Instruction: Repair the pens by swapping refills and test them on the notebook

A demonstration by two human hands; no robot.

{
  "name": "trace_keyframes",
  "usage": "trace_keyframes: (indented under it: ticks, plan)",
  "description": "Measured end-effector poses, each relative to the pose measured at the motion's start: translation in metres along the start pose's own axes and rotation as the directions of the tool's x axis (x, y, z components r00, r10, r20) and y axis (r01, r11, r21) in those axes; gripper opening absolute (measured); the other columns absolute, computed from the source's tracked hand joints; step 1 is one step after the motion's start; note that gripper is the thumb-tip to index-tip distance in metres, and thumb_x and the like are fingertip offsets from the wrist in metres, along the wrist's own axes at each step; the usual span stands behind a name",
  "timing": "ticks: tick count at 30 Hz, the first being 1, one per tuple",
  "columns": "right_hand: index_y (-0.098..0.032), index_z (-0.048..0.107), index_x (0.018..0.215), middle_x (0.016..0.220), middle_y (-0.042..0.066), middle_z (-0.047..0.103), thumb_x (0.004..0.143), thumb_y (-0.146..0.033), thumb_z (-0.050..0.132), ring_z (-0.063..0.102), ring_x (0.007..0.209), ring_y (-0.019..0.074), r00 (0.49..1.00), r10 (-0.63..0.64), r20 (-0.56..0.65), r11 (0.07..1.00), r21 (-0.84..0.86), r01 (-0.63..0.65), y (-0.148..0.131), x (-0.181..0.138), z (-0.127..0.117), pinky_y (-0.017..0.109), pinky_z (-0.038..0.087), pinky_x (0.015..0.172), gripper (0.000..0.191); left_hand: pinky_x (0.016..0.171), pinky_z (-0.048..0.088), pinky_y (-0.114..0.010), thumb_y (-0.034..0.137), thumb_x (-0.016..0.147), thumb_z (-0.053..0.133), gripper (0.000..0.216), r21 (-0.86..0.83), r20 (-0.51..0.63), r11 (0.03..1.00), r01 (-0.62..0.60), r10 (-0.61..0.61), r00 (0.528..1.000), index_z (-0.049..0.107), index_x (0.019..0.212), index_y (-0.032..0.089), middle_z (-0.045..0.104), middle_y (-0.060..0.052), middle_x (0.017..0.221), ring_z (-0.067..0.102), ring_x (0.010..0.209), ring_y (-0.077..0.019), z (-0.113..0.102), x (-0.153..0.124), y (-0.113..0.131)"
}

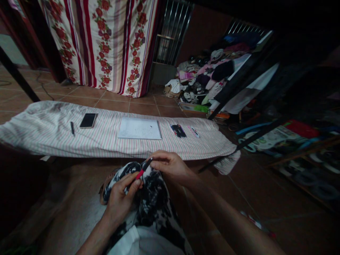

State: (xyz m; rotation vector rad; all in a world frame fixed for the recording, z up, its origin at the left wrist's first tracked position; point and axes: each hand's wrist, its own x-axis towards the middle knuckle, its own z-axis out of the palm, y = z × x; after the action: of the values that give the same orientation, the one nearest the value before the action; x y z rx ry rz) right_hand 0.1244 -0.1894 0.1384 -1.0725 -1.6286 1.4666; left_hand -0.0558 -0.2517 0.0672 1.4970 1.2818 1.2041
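Note:
Both my hands hold a red pen with a black cap [143,168] over my knee, which is covered in black-and-white patterned cloth [151,198]. My left hand [122,196] pinches the red barrel at its lower end. My right hand [170,164] is closed round the black upper end. In front of me lies a striped pink-and-white cloth [106,138] spread on the floor, and a spiral notebook [140,128] rests on it, shut or showing a blank page.
On the striped cloth lie a phone [88,120], a dark pen [72,128], a bundle of dark pens [178,130] and two more pens [194,131]. A floral curtain [106,42] hangs behind. A clothes pile [202,78] and dark metal bars [239,88] stand at right.

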Motion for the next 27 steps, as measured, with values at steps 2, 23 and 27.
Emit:
trace_keyframes:
  ticks: [2, 23, 27]
  plan:
    - [-0.017, 0.069, 0.081, 0.087, 0.003, 0.066, 0.067, -0.044, 0.074, 0.061, 0.081, 0.0139, 0.997, -0.031, -0.068, 0.999, 0.038, 0.034, 0.005, 0.002, 0.005, 0.027, 0.048, 0.074, 0.03, 0.068, 0.052, -0.027, 0.035, 0.082, 0.057, 0.025, -0.046, -0.008, 0.998, 0.034, -0.034, 0.999, 0.072, 0.097, 0.022, 0.071, -0.002, 0.078, 0.064, 0.071, -0.0166, 0.002, 0.0, 0.0]
    - [-0.02, 0.054, 0.079, 0.076, -0.002, 0.063, 0.059, -0.042, 0.079, 0.058, 0.068, 0.0107, 0.99, -0.007, -0.143, 0.962, 0.268, 0.045, 0.021, 0.008, 0.033, 0.025, 0.047, 0.066, 0.039, 0.061, 0.052, -0.025, 0.035, 0.069, 0.07, 0.027, -0.328, 0.028, 0.923, 0.203, -0.205, 0.978, 0.074, 0.089, 0.017, 0.071, -0.002, 0.068, 0.063, 0.061, -0.015, 0.004, 0.002, 0.009]
    - [-0.019, 0.06, 0.092, 0.076, -0.002, 0.061, 0.064, -0.039, 0.076, 0.055, 0.061, 0.0077, 0.996, 0.014, -0.091, 0.955, 0.295, 0.013, 0.01, 0.004, 0.035, 0.023, 0.045, 0.062, 0.038, 0.059, 0.051, -0.024, 0.036, 0.063, 0.073, 0.031, -0.366, 0.029, 0.895, 0.255, -0.263, 0.964, 0.074, 0.086, 0.016, 0.07, -0.002, 0.063, 0.063, 0.058, -0.015, 0.003, 0.003, 0.015]
